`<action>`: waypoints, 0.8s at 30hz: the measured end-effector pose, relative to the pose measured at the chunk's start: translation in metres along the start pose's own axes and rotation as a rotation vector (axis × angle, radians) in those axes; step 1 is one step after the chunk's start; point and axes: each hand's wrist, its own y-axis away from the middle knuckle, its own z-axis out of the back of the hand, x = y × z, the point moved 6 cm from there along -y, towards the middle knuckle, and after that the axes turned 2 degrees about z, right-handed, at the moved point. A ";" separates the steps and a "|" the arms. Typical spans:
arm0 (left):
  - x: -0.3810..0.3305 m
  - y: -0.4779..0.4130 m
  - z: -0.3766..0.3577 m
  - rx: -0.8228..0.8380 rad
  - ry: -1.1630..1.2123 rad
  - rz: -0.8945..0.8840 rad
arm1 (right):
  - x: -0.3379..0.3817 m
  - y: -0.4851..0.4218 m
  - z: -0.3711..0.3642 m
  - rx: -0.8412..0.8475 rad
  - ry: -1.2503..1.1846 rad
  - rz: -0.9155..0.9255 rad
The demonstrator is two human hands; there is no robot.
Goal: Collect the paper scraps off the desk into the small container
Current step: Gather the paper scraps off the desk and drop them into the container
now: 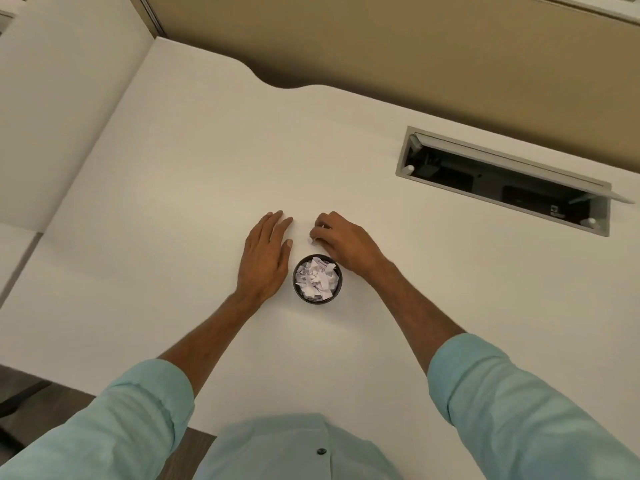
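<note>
A small round dark container stands on the white desk, filled with white paper scraps. My left hand lies flat on the desk just left of the container, fingers straight. My right hand hovers just beyond the container's far right rim, fingers curled, pinching a small white paper scrap at its fingertips. No loose scraps show elsewhere on the desk.
An open cable hatch with a raised grey lid is set into the desk at the right. A tan partition wall runs along the desk's curved far edge. A white panel borders the left side.
</note>
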 end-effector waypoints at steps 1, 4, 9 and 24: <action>-0.001 0.003 -0.002 0.016 -0.006 0.001 | -0.002 0.004 0.002 -0.004 0.012 -0.008; -0.002 0.011 -0.005 0.065 -0.040 -0.014 | -0.008 0.018 0.005 0.018 0.058 -0.057; -0.006 0.017 -0.002 0.110 -0.063 -0.005 | -0.022 0.051 0.013 0.020 0.061 -0.235; -0.024 0.056 0.011 0.247 -0.127 0.025 | -0.009 0.134 0.016 -0.427 -1.123 -0.973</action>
